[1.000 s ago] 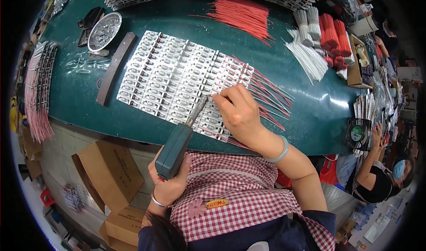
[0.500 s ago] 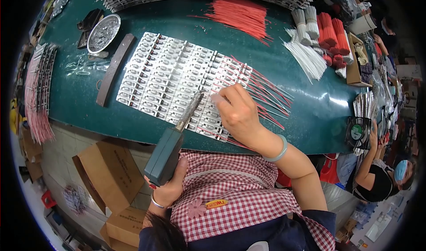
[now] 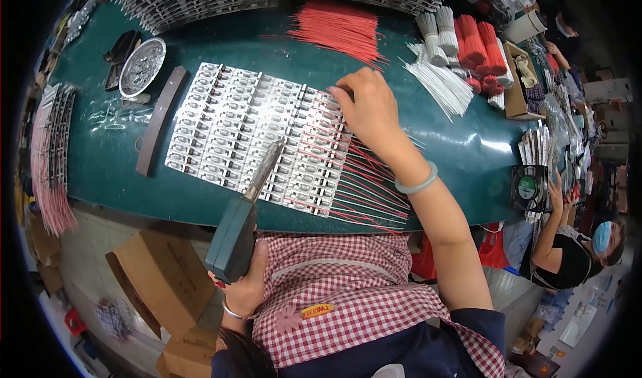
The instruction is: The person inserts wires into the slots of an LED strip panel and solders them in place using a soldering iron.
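Note:
My left hand grips the dark green handle of a soldering gun. The gun's metal tip points up over a panel of small white modules laid in rows on the table. Over the panel's upper right corner is my right hand, with its fingers curled and the thumb near the forefinger. Whatever lies between those fingertips is too small to make out. Thin red and white wires fan out from the panel's right edge, partly hidden under my right wrist.
A grey bar and a metal bowl lie left of the panel. Loose red wires are piled behind it; bundled white and red wires stand at the back right. Wired strips hang at the left edge. A co-worker sits at right.
My right hand has moved from the panel's middle right up to its far right corner. The left hand still holds the soldering gun. The whole view has shifted slightly.

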`<state>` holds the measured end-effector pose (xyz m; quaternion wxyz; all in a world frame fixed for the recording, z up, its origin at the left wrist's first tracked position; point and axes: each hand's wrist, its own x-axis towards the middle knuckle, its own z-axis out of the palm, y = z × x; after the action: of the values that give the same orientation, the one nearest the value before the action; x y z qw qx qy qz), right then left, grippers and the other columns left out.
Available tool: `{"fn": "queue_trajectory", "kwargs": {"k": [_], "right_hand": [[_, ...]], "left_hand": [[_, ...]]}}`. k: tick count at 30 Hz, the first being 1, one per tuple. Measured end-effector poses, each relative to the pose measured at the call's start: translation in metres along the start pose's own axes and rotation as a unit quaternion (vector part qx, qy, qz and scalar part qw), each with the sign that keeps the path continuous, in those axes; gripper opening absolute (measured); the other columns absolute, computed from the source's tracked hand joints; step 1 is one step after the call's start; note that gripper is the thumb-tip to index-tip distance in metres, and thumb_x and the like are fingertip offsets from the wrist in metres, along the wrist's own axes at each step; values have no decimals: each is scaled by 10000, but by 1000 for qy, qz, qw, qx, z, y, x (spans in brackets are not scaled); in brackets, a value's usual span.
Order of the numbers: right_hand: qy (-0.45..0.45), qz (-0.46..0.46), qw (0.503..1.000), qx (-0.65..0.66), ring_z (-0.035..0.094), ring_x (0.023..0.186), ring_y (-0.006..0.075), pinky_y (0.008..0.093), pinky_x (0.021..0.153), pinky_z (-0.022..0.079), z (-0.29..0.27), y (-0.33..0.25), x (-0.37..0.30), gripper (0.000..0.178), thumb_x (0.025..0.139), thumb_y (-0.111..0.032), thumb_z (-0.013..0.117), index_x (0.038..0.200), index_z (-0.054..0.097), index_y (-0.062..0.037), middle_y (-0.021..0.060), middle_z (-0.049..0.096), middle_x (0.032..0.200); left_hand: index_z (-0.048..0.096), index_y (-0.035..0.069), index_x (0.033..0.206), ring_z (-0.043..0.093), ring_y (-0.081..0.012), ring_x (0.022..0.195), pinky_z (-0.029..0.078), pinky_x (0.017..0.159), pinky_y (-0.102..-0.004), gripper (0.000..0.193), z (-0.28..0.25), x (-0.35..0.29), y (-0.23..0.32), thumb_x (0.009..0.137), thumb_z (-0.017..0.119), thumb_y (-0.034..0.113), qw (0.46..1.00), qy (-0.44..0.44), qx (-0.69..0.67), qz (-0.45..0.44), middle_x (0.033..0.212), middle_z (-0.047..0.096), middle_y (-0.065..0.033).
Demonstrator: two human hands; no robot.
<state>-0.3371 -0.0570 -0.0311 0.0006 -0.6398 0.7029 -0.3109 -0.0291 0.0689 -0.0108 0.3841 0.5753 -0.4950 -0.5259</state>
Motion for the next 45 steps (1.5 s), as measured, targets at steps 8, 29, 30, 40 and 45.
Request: {"fn": "queue_trajectory", "kwargs": {"k": [8,29,30,40,45], "right_hand": [[-114,105,987,30,639,897,370,497,795,524,6,-2,20,172,866,-173,709,809,691,-12,181,663,919],[-17,-83,988,127,565,833,304,410,737,472,5,-63,-78,128,792,25,694,889,629,-25,110,561,877],[-15,-80,989,120,558,842,304,408,743,468,6,-64,-78,128,785,26,698,882,631,-24,112,557,885],[-5,-50,992,117,557,880,300,397,768,444,7,-75,-79,148,748,53,735,836,631,-3,110,584,929],[-3,-38,992,118,569,893,299,402,784,433,9,-76,-79,168,740,53,742,831,620,-19,104,599,933]], "left_hand": [[590,-25,1275,545,-74,615,450,535,-234,363,-9,1,-13,922,674,-16,993,-36,63,90,1146,667,-93],[667,-36,1141,602,-104,679,482,602,-255,278,-5,-6,-10,894,747,63,998,-29,28,46,862,683,-57],[702,-53,1030,664,-144,728,525,655,-285,238,-4,-6,-8,860,789,90,1000,-10,8,19,881,726,-83],[725,10,944,639,-162,605,482,578,-296,166,-3,-8,-10,865,791,141,998,-24,51,36,786,709,-60],[730,23,920,637,-187,580,479,571,-304,149,-3,-7,-12,860,794,145,994,-28,85,69,765,706,-66]]}}
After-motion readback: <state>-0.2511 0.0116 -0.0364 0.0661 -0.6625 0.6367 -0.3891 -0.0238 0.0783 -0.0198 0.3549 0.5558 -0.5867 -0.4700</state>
